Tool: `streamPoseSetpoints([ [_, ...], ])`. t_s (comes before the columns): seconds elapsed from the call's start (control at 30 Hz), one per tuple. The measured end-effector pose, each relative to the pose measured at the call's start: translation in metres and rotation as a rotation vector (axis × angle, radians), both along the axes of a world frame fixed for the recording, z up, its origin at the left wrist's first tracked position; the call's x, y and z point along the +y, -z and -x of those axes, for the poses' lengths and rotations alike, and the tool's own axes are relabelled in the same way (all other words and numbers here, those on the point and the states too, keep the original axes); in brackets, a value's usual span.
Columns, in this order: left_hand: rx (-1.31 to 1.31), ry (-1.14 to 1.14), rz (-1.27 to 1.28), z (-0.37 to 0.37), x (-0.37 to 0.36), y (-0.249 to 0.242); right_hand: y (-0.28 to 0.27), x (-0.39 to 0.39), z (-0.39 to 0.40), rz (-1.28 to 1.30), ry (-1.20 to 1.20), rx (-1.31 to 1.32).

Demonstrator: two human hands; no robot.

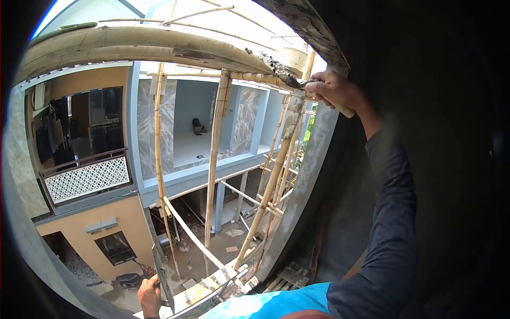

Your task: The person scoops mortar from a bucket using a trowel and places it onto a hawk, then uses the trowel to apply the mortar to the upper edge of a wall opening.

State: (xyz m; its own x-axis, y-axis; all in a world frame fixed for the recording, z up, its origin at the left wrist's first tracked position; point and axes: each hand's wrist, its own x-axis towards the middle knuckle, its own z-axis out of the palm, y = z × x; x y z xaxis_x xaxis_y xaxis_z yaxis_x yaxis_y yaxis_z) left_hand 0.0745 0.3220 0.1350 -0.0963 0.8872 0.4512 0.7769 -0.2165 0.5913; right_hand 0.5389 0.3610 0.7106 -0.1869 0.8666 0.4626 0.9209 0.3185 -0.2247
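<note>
My right hand [332,90] is at the upper right, closed around the wooden handle of a trowel [284,73]. Dark wet mortar lies on the trowel blade, beside the top of a bamboo post [288,125] and just below the rough concrete edge [313,29]. Low in the view, my left hand [149,295] is closed on a long flat board [163,279], seen nearly edge-on. The handle under my left fingers is mostly hidden.
Bamboo scaffolding [212,159] stands outside the opening, with a thick horizontal pole [133,43] across the top. A grey concrete edge [297,196] runs down the right. Planks [207,288] lie below, above a courtyard far down. A house with a balcony [87,178] stands opposite.
</note>
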Motion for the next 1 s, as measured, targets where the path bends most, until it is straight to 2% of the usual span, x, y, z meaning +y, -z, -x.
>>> streamPoseSetpoints([
  [0.07, -0.038, -0.004, -0.021, -0.006, -0.003, 0.017, 0.033, -0.005, 0.002, -0.048, 0.071, 0.017],
  [0.13, -0.036, 0.030, 0.000, -0.012, -0.007, 0.024, 0.045, 0.005, -0.008, -0.107, 0.023, 0.002],
  [0.2, -0.030, 0.068, 0.020, -0.019, -0.008, 0.032, 0.048, 0.010, -0.003, -0.507, 0.238, -0.389],
  [0.27, -0.098, 0.106, 0.025, -0.024, -0.004, 0.039, 0.030, 0.013, 0.001, -0.678, 0.330, -0.469],
  [0.4, -0.113, 0.140, 0.060, -0.039, -0.001, 0.033, -0.030, 0.041, -0.017, -1.228, 0.247, -0.574],
  [0.47, -0.184, 0.168, 0.052, -0.046, -0.002, 0.027, -0.057, 0.057, -0.020, -1.218, 0.320, -0.574],
  [0.53, -0.216, 0.195, 0.041, -0.049, -0.001, 0.032, -0.061, 0.058, -0.012, -1.219, 0.389, -0.568],
  [0.6, -0.150, 0.184, 0.063, -0.049, 0.002, 0.043, -0.055, 0.051, 0.010, -1.183, 0.672, -0.578],
  [0.63, -0.153, 0.181, 0.077, -0.049, -0.001, 0.042, -0.058, 0.059, -0.004, -1.182, 0.671, -0.581],
  [0.7, -0.152, 0.170, 0.069, -0.047, -0.001, 0.050, -0.071, 0.084, -0.045, -1.271, 0.459, -0.403],
  [0.73, -0.140, 0.165, 0.060, -0.045, -0.002, 0.055, -0.066, 0.079, -0.043, -1.265, 0.456, -0.410],
  [0.8, -0.157, 0.174, 0.055, -0.042, -0.005, 0.060, -0.053, 0.057, -0.035, -1.242, 0.605, -0.420],
  [0.93, -0.106, 0.206, 0.060, -0.034, -0.006, 0.077, -0.049, 0.035, -0.048, -1.184, 0.738, -0.396],
  [1.0, -0.112, 0.198, 0.063, -0.035, -0.005, 0.079, -0.038, 0.023, -0.050, -1.078, 0.879, -0.366],
])
